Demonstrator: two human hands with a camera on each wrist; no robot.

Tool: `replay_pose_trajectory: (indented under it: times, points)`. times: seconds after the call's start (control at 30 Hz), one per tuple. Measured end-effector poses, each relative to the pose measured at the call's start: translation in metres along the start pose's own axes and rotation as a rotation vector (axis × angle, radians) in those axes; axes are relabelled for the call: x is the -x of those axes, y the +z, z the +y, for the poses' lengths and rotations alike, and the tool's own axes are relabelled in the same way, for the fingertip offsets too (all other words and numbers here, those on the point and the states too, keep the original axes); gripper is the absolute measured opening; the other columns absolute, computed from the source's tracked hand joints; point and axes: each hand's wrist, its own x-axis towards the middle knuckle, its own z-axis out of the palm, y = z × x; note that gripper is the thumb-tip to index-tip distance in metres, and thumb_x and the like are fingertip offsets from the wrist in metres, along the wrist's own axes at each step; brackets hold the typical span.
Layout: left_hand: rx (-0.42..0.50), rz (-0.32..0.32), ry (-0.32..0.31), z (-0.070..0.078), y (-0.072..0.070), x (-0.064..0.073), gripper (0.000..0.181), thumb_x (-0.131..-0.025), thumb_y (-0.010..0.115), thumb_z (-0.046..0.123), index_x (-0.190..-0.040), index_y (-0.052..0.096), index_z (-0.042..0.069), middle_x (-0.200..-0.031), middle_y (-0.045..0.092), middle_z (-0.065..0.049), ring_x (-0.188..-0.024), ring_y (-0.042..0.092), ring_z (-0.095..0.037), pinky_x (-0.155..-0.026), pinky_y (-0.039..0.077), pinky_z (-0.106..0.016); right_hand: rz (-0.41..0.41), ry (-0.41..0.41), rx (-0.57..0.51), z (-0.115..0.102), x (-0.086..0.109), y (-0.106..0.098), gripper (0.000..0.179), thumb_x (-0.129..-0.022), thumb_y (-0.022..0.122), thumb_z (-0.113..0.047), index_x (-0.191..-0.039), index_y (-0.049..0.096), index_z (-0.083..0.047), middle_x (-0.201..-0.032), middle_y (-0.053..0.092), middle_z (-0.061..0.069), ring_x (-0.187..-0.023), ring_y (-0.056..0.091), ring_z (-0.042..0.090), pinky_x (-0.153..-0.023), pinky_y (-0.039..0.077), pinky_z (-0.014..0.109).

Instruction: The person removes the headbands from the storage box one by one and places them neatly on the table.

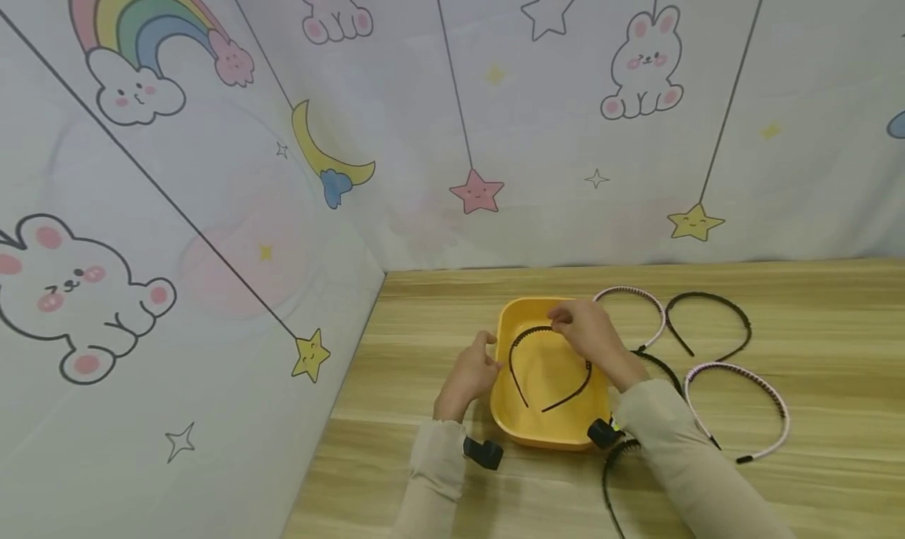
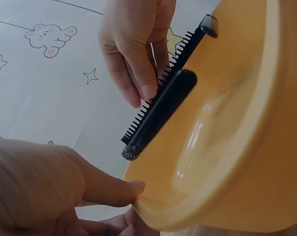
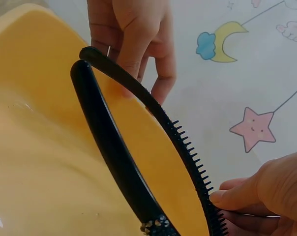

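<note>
A yellow plastic basin (image 1: 544,444) rests on the wooden table. At its left side my left hand (image 1: 472,374) grips the rim, thumb over the edge and fingers outside, as the left wrist view also shows (image 2: 55,184). My right hand (image 1: 590,336) pinches a black toothed headband (image 1: 588,378) near the top of its arch. The headband is over the basin, its two ends pointing toward me. Comb-like teeth line its inner side, and in the right wrist view small sparkly beads (image 3: 157,225) show on the band.
Right of the basin lie a white-and-pink headband (image 1: 639,291), a black one (image 1: 728,299) and another pink one (image 1: 771,390). One black headband (image 1: 668,372) is partly behind my right wrist; another (image 1: 606,484) lies nearer me, partly under the forearm. Cartoon-printed curtains (image 1: 551,232) border the table.
</note>
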Motion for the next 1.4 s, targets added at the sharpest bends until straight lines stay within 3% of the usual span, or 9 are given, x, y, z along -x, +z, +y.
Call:
replay_pose_trajectory:
  times: [0.5,1.07,1.4]
  points:
    - [0.002,-0.004,0.011,0.001,0.000,0.001,0.041,-0.093,0.059,0.007,-0.132,0.045,0.003,-0.097,0.066,-0.016,-0.080,0.062,-0.022,-0.066,0.050,-0.034,0.094,-0.044,-0.020,0.004,0.027,-0.025,0.022,-0.091,0.062,-0.004,-0.111,0.067,0.001,-0.101,0.071,0.015,-0.094,0.067,0.032,-0.077,0.054,0.044]
    - [-0.014,0.003,0.040,-0.003,-0.001,-0.001,0.040,-0.092,0.060,0.006,-0.129,0.046,0.002,-0.094,0.067,-0.017,-0.079,0.062,-0.022,-0.066,0.050,-0.033,0.148,-0.052,0.031,0.019,0.062,-0.055,0.022,-0.089,0.065,-0.005,-0.110,0.067,-0.001,-0.098,0.072,0.015,-0.089,0.068,0.034,-0.075,0.054,0.047]
    - [0.012,-0.015,0.014,-0.003,0.000,-0.001,0.042,-0.094,0.059,0.008,-0.133,0.044,0.005,-0.099,0.067,-0.016,-0.083,0.063,-0.022,-0.067,0.051,-0.033,0.138,-0.041,0.052,0.028,0.083,-0.068,0.021,-0.089,0.065,-0.006,-0.110,0.068,-0.002,-0.100,0.072,0.015,-0.091,0.067,0.035,-0.075,0.052,0.048]
